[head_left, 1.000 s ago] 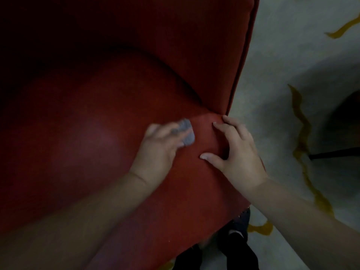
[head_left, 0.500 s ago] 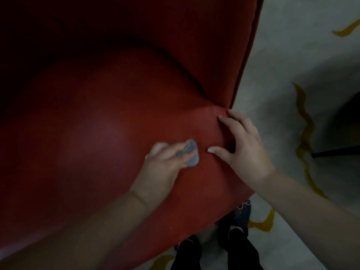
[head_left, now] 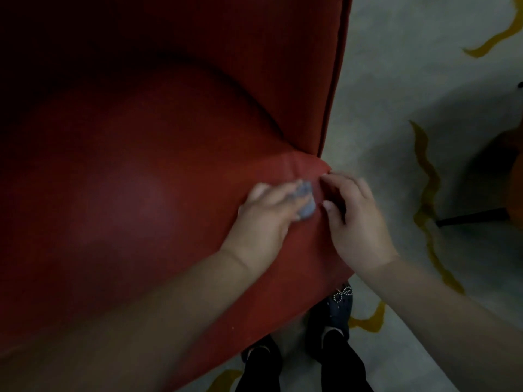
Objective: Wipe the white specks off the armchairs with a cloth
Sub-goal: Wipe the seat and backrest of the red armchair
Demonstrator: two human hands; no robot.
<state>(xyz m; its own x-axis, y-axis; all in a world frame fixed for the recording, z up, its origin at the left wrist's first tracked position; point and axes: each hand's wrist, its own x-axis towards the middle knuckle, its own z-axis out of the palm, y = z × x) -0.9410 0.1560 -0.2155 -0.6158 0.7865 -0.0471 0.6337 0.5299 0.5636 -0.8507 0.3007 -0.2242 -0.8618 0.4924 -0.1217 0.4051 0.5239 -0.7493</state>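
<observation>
1. Cloth [head_left: 391,205], a small grey wad, lay pressed on the front right corner of the red armchair [head_left: 141,199] seat, pinched in the fingers of the left hand [head_left: 264,219].
2. Right hand [head_left: 358,219] rested just beside it with fingers bent and tips pressing the fabric, probably to hold the cover taut for rubbing.
3. Specks were too faint to make out under the cloth; one tiny pale dot showed near the seat's front edge.
4. Dark shoes [head_left: 335,315] stood on the pale floor [head_left: 396,80] with yellow marks, close against the chair.
</observation>
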